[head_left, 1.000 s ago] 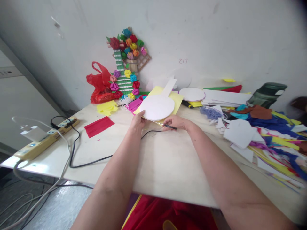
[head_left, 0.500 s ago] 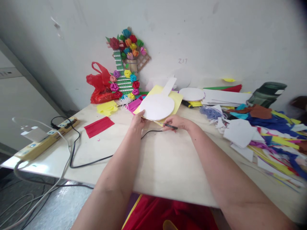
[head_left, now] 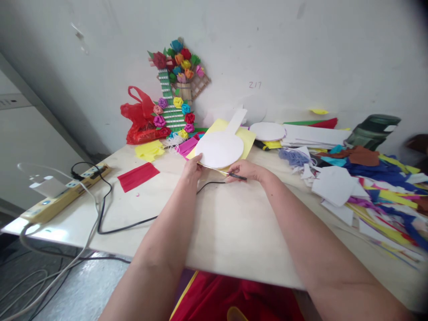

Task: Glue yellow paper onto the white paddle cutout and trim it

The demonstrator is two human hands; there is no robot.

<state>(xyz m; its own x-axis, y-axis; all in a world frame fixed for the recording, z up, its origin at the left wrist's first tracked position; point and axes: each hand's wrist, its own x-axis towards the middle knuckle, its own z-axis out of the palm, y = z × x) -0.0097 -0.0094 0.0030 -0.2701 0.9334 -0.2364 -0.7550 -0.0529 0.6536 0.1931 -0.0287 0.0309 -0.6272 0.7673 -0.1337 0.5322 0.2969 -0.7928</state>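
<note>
A white paddle-shaped cutout (head_left: 219, 148) with a round body and a straight handle lies over a yellow sheet (head_left: 247, 141). My left hand (head_left: 193, 168) pinches the lower left edge of both, thumb on top. Between the fingers of my right hand (head_left: 243, 170) is a thin tool with a black end (head_left: 237, 176); its slim metallic part runs left along the bottom edge of the cutout. Whether it is a pen or a blade cannot be made out.
Red paper (head_left: 138, 176), yellow paper (head_left: 149, 150) and a power strip (head_left: 67, 196) with cables are at left. A flower craft (head_left: 174, 107) leans on the wall beside a red bag (head_left: 138, 118). Paper scraps (head_left: 384, 196) and a dark green container (head_left: 372, 132) are at right.
Almost nothing differs. The tool in my right hand has shifted very slightly left; both hands keep their places at the sheet's lower edge.
</note>
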